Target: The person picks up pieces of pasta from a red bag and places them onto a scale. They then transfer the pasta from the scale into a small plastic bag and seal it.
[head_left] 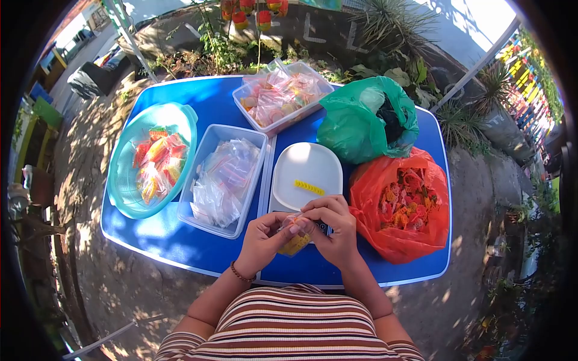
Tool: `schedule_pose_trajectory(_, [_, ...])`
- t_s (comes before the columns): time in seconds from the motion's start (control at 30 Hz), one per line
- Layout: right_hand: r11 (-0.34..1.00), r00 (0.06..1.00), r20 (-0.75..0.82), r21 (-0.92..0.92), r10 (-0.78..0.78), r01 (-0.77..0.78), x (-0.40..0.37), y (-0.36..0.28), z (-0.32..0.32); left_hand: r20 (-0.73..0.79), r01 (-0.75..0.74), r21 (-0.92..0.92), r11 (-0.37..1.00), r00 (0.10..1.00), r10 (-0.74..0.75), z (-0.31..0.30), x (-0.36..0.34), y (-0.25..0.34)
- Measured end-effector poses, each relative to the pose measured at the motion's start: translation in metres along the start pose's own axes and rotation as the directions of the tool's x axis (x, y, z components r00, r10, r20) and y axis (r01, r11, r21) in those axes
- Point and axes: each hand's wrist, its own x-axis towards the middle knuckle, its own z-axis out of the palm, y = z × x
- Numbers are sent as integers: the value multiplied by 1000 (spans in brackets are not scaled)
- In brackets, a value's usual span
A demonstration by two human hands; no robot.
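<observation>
My left hand (260,242) and my right hand (335,231) meet at the near edge of the table, both pinching the top of a small clear plastic bag (295,243). Yellow pieces show inside the bag's lower part. Just beyond my fingers is a kitchen scale with a white plate (307,165) on top. One yellow spiral-shaped piece (309,187) lies on that plate. My hands partly hide the scale's dark display (324,228). The fingers of both hands are closed on the plastic.
A blue table (153,240) carries a turquoise basin (116,186) of filled bags, a clear tub (263,144) of flat bags, and another tub (289,125) of filled bags. On the right stand a green plastic bag (349,123) and a red bag (376,225) of colourful pieces.
</observation>
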Motion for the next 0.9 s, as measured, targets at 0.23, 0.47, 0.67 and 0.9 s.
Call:
schedule_pose_trajectory(0.23, [929,971,-40,300,238,-215,8,26,-1,-42,-2,-27,1000,999,1,-6,3,1])
schedule_pose_trajectory(0.47, [855,998,-47,-515,34,-53,3,51,10,-123,26,-203,979,991,-51,-5,4,-3])
schedule_pose_trajectory(0.67, [969,966,-77,13,245,-245,4,33,-2,-121,20,-96,995,992,-32,-13,4,-6])
schedule_pose_trajectory(0.9, [980,990,59,150,127,-134,1,16,-30,-34,-14,26,1000,999,15,-7,3,1])
